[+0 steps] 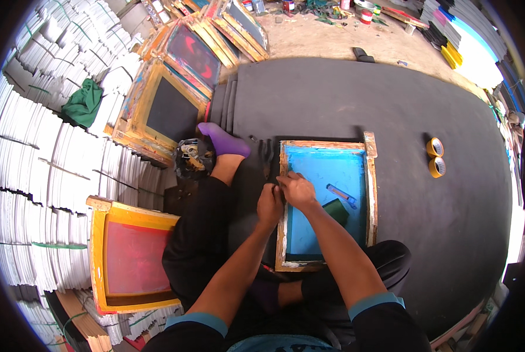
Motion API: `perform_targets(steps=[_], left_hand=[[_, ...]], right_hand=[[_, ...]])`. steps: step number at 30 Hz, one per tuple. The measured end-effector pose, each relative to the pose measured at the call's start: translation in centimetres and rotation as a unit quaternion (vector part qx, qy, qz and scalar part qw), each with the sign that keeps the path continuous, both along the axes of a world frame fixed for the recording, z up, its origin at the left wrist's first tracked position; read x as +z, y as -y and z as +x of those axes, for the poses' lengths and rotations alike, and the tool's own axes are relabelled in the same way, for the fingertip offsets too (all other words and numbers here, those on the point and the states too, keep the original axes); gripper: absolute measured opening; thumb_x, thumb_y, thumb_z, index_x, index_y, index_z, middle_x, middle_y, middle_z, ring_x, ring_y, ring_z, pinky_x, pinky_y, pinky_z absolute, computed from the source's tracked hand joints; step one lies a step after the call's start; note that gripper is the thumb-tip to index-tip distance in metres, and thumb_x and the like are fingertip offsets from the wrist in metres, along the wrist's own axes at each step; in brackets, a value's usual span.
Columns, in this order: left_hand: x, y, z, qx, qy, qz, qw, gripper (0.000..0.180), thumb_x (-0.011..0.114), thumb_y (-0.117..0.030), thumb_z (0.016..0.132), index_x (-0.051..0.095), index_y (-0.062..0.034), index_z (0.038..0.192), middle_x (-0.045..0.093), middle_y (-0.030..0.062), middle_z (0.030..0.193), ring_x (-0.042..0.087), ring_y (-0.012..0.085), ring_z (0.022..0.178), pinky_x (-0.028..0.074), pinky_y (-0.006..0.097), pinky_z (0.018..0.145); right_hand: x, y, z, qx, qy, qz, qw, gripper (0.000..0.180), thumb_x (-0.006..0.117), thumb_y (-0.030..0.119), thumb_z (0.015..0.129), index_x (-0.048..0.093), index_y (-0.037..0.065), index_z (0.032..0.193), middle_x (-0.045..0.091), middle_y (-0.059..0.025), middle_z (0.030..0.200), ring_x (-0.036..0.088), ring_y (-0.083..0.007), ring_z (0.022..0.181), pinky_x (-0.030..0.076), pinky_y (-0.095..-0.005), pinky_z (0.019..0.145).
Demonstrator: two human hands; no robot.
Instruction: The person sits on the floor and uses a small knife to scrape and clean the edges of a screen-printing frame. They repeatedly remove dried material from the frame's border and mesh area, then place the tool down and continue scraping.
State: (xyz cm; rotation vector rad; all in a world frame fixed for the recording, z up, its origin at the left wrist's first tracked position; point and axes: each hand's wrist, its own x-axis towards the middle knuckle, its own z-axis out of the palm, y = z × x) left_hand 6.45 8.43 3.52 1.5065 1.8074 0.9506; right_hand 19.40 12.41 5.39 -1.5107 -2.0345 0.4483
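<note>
A wooden screen-printing frame (370, 202) with blue mesh lies flat before me on a dark mat. My left hand (270, 204) is closed just outside the frame's left rail. My right hand (297, 190) reaches over the mesh to that same rail, its fingers pinched together near the left ones. Whatever sits between the fingers is too small or hidden to name. On the mesh rest a blue utility knife (341, 195) and a dark green piece (336, 212), partly covered by my right forearm. A dark tool (266, 157), its kind unclear, lies beyond my left hand.
Two yellow tape rolls (435, 156) lie right on the dark mat (450, 234). A yellow frame with pink mesh (98, 258) stands left by stacked white paper (39, 170). A black plastic bag (193, 159) sits by my foot, with more frames (171, 108) behind.
</note>
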Motion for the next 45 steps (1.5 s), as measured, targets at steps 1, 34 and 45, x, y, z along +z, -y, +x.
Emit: perform_targets(steps=[1,34,45], left_hand=[[-0.2,0.5,0.3,0.031,0.018,0.000,0.999,0.024,0.050,-0.026,0.107,0.059,-0.0045,0.112,0.067,0.0209,0.108,0.065,0.0437,0.101,0.050,0.051,0.084],[-1.7,5.6,1.6,0.050,-0.026,0.028,0.998,0.026,0.053,-0.017,0.104,0.063,-0.0002,0.121,0.064,0.0205,0.111,0.063,0.0392,0.106,0.049,0.047,0.093],[-1.8,5.6,1.6,0.065,-0.027,0.060,0.996,0.021,0.052,-0.016,0.104,0.063,-0.0001,0.112,0.063,0.0213,0.105,0.061,0.0421,0.100,0.048,0.049,0.087]], right_hand=[[-0.5,-0.5,-0.1,-0.003,-0.025,-0.019,1.000,0.018,0.071,0.018,0.089,0.076,0.014,0.106,0.070,-0.0118,0.098,0.069,-0.0358,0.097,0.057,-0.0457,0.083],[-1.4,0.7,2.0,0.060,-0.082,-0.015,0.995,0.011,0.070,0.008,0.088,0.075,0.007,0.099,0.071,-0.0134,0.093,0.068,-0.0362,0.092,0.056,-0.0455,0.080],[-1.7,-1.9,2.2,0.186,0.020,0.019,0.982,0.007,0.068,0.012,0.090,0.066,0.007,0.094,0.065,-0.0085,0.098,0.065,-0.0308,0.100,0.057,-0.0422,0.082]])
